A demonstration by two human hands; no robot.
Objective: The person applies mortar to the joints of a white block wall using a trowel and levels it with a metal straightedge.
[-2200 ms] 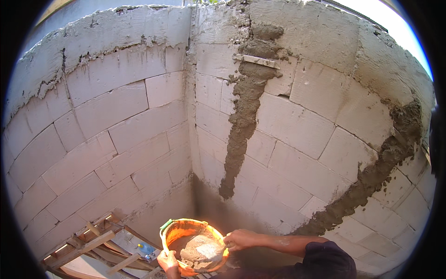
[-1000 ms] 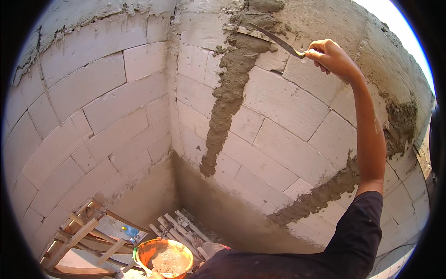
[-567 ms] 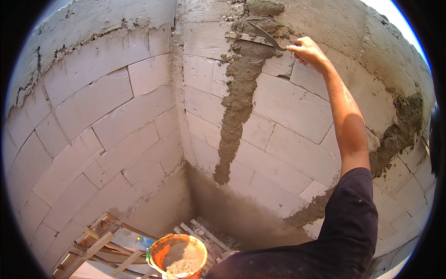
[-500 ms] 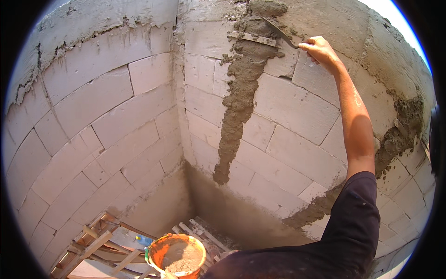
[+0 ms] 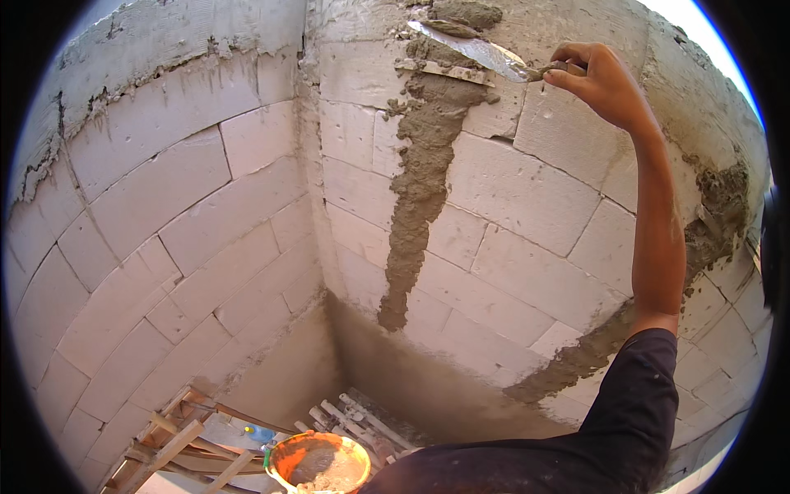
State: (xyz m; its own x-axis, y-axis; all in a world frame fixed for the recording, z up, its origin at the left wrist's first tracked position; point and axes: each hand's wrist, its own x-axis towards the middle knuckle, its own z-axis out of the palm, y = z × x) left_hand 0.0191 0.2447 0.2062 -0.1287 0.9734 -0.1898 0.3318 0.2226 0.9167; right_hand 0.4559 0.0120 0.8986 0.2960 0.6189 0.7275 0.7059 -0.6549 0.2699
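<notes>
Two rough bands of wet mortar are up on the right-hand block wall [image 5: 527, 247]: the upright band [image 5: 420, 177] near the corner, tapering toward its lower end, and the slanting band [image 5: 576, 362] further right, partly hidden by the arm. A thin pale strip [image 5: 444, 72] lies across the upright band near its top. In front of the mortar just above that strip is the trowel [image 5: 485, 53], its blade carrying a lump of mortar [image 5: 451, 30] that seems not yet laid on; whether the blade touches the wall is hard to tell from this angle. The fingers of the right hand [image 5: 599, 82] are closed around its handle; the left hand is out of sight, so its fingers cannot be judged. What looks undone is the surface between the bands, where pale blocks and their joints show bare, as on the left-hand wall [image 5: 181, 181]. The orange bucket [image 5: 288, 458] below holds more mortar.
</notes>
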